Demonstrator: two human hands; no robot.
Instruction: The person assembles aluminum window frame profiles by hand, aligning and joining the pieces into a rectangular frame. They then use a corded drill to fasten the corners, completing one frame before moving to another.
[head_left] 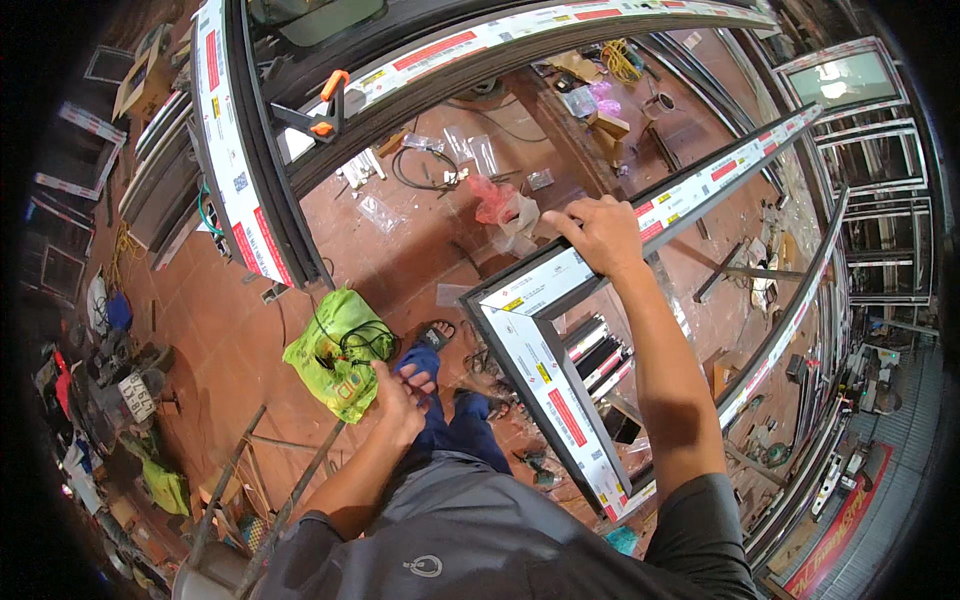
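My right hand rests over the upper bar of a dark window or door frame, near its mitred corner, with the fingers closed round the profile's edge. White protective film with red and yellow labels covers the frame's face. Lower down on the left, my left hand hovers with its fingers bent but apart, and nothing shows in it. Just beyond its fingertips lies a yellow-green plastic bag with black cord on top. Whether the fingertips touch the cord I cannot tell.
Another film-covered frame stands at the upper left, with an orange-and-black spring clamp on it. Metal trestle legs stand at lower left. A pink-and-clear plastic bag and scraps lie on the tiled floor. More frames lean at right.
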